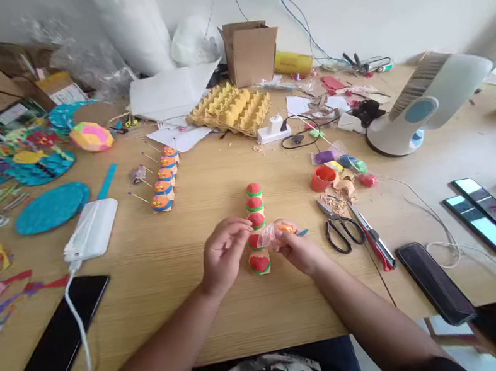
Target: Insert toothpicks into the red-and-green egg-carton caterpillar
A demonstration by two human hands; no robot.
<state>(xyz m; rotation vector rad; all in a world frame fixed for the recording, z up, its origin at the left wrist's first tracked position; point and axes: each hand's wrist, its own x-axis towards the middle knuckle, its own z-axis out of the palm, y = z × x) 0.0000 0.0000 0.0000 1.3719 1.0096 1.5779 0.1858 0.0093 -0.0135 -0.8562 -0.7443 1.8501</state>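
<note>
Grip | left hand [225, 257], right hand [299, 252] both pinch clear packet [272, 233] above cup row [255, 203] | I'd pull gently.

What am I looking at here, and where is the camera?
There is no machine: a person works with two bare hands, and the single camera sits on their head, looking forward and down. The right hand pinches a small clear wrapper with something orange inside; the left hand touches its other end, grip unclear. Under them a row of red-and-green pieces lies on the wooden table. Scissors lie to the right, a black phone to the left, a yellow egg tray and a fan farther back.
</note>
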